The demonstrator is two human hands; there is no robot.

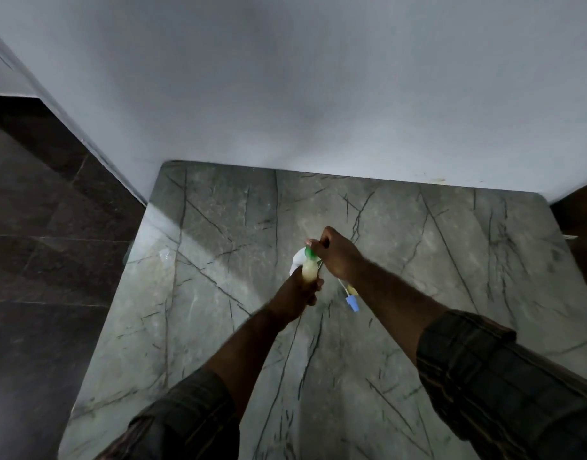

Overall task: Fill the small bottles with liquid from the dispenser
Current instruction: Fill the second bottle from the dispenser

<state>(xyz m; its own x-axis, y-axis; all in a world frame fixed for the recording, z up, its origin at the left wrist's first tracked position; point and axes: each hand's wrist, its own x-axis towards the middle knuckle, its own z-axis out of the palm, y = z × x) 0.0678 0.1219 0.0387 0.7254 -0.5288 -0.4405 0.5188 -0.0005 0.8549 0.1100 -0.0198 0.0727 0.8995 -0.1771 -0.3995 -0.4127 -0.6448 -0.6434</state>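
My left hand grips the lower part of a small bottle filled with pale yellow liquid, held upright above the grey marble table. A green cap or nozzle sits at the bottle's top, and my right hand is closed around it from above. A white object shows just behind the bottle; what it is I cannot tell. Below my right wrist lies a blue-capped item with a yellowish part, partly hidden by the arm.
The marble table butts against a pale wall at the back. Its left edge drops to a dark tiled floor. Dark floor also shows past the table's right edge.
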